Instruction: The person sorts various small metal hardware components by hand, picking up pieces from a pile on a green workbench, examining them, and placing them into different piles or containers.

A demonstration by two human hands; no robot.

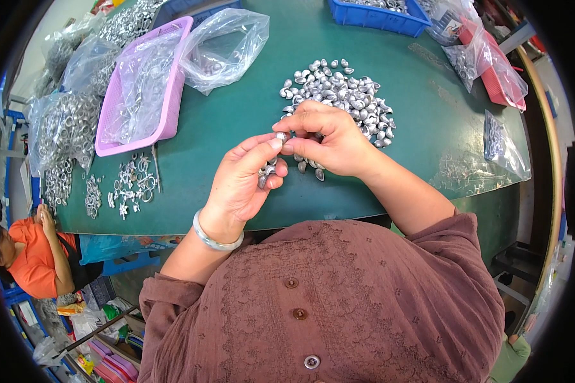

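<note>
My left hand [246, 175] is closed, with several small silver shell-shaped metal pieces [266, 171] cupped in its fingers. Between its thumb and forefinger it pinches one more silver piece [280, 136]. From the other side my right hand [326, 137] meets that same piece, thumb and fingertips pressed together on it. Just beyond the right hand, a loose pile of the same silver pieces [358, 102] spreads over the green table [255, 115]. A few lie under and beside the right hand, partly hidden by it.
A pink basket [172, 108] lined with clear plastic stands at the left, beside a clear bag [227, 48]. Small metal rings [134, 182] and bagged parts [70, 127] lie farther left. A blue tray [383, 19] and red basket [498, 76] stand far right. Another person [38, 255] sits at left.
</note>
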